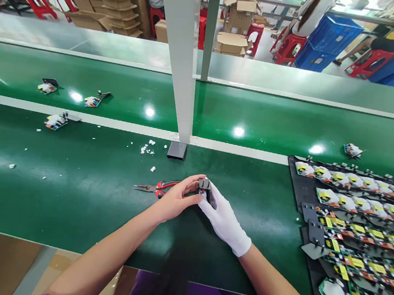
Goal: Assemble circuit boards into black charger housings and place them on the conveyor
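Note:
Both my hands meet over the green work surface around a small black power adapter [205, 184] with a flat end plate and two prongs facing up. My bare left hand [181, 196] grips its left side with thumb and fingers. In a white glove, my right hand [222, 214] is wrapped round the right side. Part of the adapter's body is hidden by my fingers. Red-handled long-nose pliers [159, 187] lie just left of my left hand, their jaws pointing left. Behind my hands, an open black plastic case [176, 150] rests at the foot of the post.
Black trays [295, 186] at right carry rows of circuit boards [348, 180] with white filler and yellow parts. White crumbs [147, 148] dot the surface. Loose boards [56, 121] lie at the left; others sit on the green belt [129, 86] behind. A white post [181, 61] rises ahead. Seated people work beyond.

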{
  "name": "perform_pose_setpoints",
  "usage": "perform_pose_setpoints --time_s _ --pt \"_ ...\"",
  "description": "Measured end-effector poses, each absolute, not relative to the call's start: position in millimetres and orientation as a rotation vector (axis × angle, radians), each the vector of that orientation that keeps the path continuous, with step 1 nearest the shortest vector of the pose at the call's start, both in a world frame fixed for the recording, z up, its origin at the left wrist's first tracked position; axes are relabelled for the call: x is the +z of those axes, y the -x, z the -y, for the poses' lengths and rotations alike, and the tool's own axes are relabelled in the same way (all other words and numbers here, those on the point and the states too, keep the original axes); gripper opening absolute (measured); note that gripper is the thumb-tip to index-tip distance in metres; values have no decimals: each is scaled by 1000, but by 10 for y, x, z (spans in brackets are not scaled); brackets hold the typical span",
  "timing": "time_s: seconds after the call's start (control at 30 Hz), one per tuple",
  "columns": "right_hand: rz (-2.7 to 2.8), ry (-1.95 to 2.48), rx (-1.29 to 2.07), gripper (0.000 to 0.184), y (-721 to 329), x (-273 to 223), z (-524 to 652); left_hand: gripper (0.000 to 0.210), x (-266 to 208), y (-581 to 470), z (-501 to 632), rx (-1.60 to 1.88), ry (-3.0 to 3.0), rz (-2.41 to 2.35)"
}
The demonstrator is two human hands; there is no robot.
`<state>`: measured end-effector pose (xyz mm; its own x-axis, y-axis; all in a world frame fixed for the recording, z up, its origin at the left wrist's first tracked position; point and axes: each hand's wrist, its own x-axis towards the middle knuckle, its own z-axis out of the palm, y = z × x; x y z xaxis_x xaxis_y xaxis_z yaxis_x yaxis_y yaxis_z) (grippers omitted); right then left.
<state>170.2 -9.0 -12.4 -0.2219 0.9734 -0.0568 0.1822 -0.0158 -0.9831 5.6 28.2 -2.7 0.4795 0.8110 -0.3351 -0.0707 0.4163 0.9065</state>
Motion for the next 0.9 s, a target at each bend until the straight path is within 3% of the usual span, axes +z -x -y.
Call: perform_pose_setpoints --time_s 0.27,0.47,0.7,0.77,0.9 --pt "1506 1241 1282 41 -1682 -116 73 71 -23 -48 -261 698 -935 -949" --pt "1511 1319 1260 37 -1652 -72 86 64 -38 -72 -220 740 -943 -922" --pt "1512 1403 1127 45 -1680 -167 72 65 -81 -80 -268 798 -841 -843" --pt "1605 1410 1083 54 -1722 -151 61 66 -82 -78 -300 796 -764 -820" --pt "1756 1408 858 66 -1786 -121 55 49 -87 -103 -316 793 -611 -846"
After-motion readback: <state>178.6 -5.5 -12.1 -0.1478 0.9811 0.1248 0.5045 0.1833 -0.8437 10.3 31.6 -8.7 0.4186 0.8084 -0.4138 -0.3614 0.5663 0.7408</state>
